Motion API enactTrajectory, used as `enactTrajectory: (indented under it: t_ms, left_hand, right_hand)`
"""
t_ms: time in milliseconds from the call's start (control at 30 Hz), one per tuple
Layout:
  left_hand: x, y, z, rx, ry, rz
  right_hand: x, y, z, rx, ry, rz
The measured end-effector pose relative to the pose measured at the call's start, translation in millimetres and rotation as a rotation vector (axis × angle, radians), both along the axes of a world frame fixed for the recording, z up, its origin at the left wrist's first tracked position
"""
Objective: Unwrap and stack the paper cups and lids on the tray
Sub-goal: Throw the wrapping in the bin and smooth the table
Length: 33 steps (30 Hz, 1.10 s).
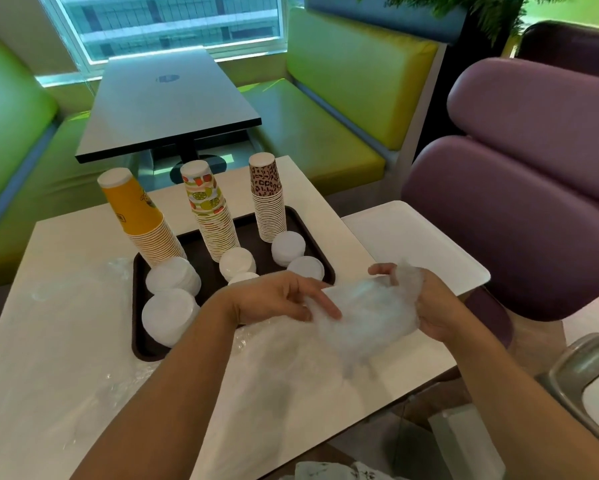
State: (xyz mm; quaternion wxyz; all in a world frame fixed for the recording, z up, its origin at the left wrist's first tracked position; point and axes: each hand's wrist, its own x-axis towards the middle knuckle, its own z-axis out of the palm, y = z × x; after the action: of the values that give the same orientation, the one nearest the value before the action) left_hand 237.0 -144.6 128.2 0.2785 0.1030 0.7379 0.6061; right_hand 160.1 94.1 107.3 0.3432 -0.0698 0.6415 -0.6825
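Lying crosswise between both hands, the clear wrapper [367,317] is pinched by the left hand [284,299] and gripped by the right hand [426,303], just right of the tray [137,306].

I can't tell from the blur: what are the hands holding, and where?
Clear plastic wrap: right hand grips its right end, left hand's fingers pinch its left edge.

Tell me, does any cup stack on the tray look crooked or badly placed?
Yes. The orange cup stack at the tray's far left leans clearly leftward, and the fruit-print stack tilts slightly too. The leopard-print stack stands nearly straight. Nothing has fallen.
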Motion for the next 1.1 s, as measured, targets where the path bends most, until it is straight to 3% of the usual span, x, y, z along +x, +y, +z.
enactTrajectory:
  t_ms: [67, 133, 200, 300, 367, 467, 533, 567, 667, 733, 800, 933, 1100]
  left_hand:
    - [-1, -1, 2, -0.031, 0.010, -0.082]
    - [-5, 10, 6, 0.035, -0.041, 0.060]
    - [-10, 24, 7, -0.031, -0.082, 0.134]
    - [-17, 43, -3, -0.232, -0.078, 0.111]
    - [-17, 49, -11, -0.198, -0.133, 0.188]
    - [-18, 53, -19, -0.174, -0.101, 0.410]
    - [-21, 53, -24, -0.218, -0.055, 0.607]
    - [-22, 54, -25, -0.214, -0.054, 0.677]
    - [-26, 61, -27, -0.134, -0.124, 0.753]
    - [-26, 65, -26, -0.135, -0.189, 0.749]
    - [-23, 64, -26, -0.084, -0.255, 0.691]
    - [-16, 50, -30, 0.208, -0.329, 0.527]
    - [-16, 42, -27, 0.524, -0.371, 0.496]
  right_hand:
    - [-3, 1, 9, 0.006, 0.210, 0.116]
    - [0, 1, 20, 0.012, 0.324, 0.247]
    - [1, -7, 27, 0.048, 0.411, 0.361]
    - [5, -17, 30, 0.048, 0.534, 0.403]
    - [4, -14, 25, 0.044, 0.609, 0.347]
    - [2, -9, 8, -0.072, 0.503, 0.030]
    - [6, -6, -7, -0.144, 0.357, -0.216]
    - [9, -7, -15, -0.150, 0.256, -0.241]
    - [16, -9, -40, -0.178, -0.108, -0.086]
    - [20, -10, -47, -0.250, -0.217, 0.035]
    - [24, -12, -45, -0.242, -0.226, 0.082]
    - [16, -3, -46, -0.237, -0.210, -0.002]
    - [4, 1, -41, -0.325, -0.165, -0.031]
